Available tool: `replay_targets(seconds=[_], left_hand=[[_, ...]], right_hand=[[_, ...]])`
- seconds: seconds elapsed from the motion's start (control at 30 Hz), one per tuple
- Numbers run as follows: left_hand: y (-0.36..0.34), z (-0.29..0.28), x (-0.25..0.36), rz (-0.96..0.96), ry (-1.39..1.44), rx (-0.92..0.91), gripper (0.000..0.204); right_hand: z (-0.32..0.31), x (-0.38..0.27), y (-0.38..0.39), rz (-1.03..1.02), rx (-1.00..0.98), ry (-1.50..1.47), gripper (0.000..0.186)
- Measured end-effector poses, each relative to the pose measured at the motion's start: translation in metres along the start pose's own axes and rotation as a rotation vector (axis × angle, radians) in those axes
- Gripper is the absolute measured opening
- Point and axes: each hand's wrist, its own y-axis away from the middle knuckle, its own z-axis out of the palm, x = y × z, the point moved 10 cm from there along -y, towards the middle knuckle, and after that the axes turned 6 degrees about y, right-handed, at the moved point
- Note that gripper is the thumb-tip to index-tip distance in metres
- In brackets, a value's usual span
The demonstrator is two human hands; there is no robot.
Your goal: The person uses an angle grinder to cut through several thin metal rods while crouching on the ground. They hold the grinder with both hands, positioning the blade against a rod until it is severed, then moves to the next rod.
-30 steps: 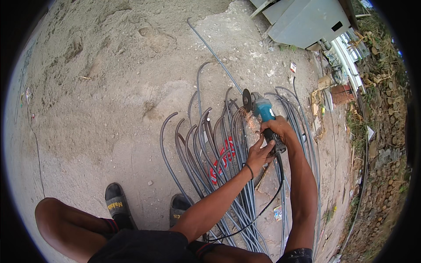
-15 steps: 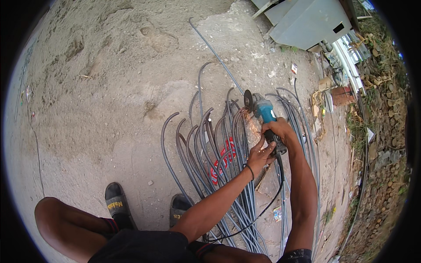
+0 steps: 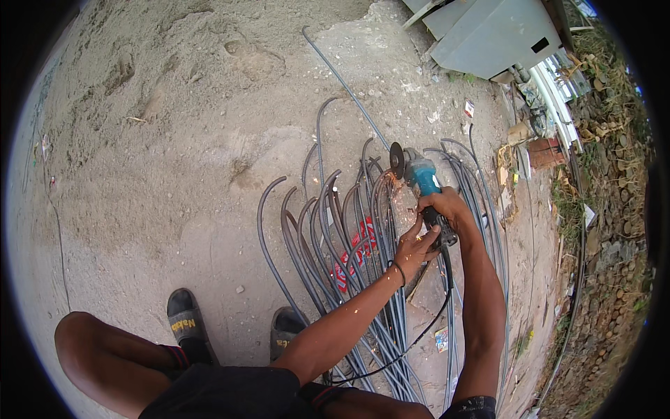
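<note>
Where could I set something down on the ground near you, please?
Bare sandy ground lies left of the bent rods, above the sandals. It is crowded around the angle grinder, both hands and the rods running toward the grey metal box.

Right hand (image 3: pixel 441 207) hides the grinder's (image 3: pixel 421 178) grip.
</note>
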Motion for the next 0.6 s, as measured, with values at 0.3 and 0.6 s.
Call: replay_targets(seconds=[0.3,0.6], left_hand=[[0.005,-0.001,0.005,0.007,-0.027,-0.002,0.086],[0.007,0.003,0.003,0.009,-0.012,-0.015,0.087]], right_hand=[[-0.001,-0.013,0.016,0.001,0.031,0.041,0.045],[0.002,0.003,0.004,-0.006,-0.002,0.000,0.044]])
